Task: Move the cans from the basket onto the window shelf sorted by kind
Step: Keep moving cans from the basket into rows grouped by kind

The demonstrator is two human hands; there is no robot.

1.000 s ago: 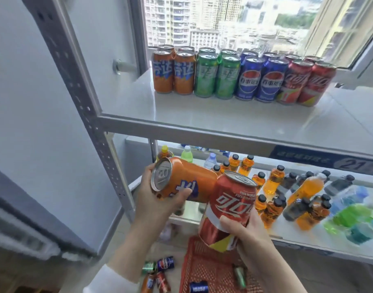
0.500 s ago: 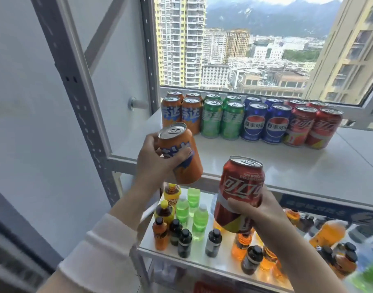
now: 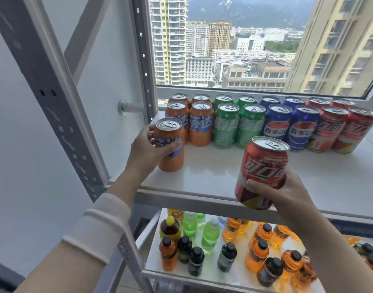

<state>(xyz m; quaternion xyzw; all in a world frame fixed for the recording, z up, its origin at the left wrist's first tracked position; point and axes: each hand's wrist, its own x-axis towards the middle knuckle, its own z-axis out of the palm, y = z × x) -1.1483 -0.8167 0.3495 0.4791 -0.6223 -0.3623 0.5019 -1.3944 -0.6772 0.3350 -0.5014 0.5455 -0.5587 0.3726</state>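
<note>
My left hand (image 3: pixel 148 148) grips an orange can (image 3: pixel 170 153) that stands upright at the left end of the white window shelf (image 3: pixel 213 172), just in front of the orange cans (image 3: pixel 200 125) in the row. My right hand (image 3: pixel 285 191) holds a red can (image 3: pixel 262 172) upright in the air over the shelf's front edge. Along the window the row runs in pairs, two deep: orange, green cans (image 3: pixel 236 125), blue cans (image 3: pixel 291 126), red cans (image 3: pixel 346 130). The basket is out of view.
A grey perforated metal upright (image 3: pixel 54 98) and diagonal brace stand to the left. A lower white shelf (image 3: pixel 215 259) carries several small bottles of orange, green and dark drinks. The window frame (image 3: pixel 255 90) runs right behind the can row.
Both hands rose from the lower shelf level to the window shelf. The orange can went from tilted in the air to upright on the shelf's left end. The red can came up too.
</note>
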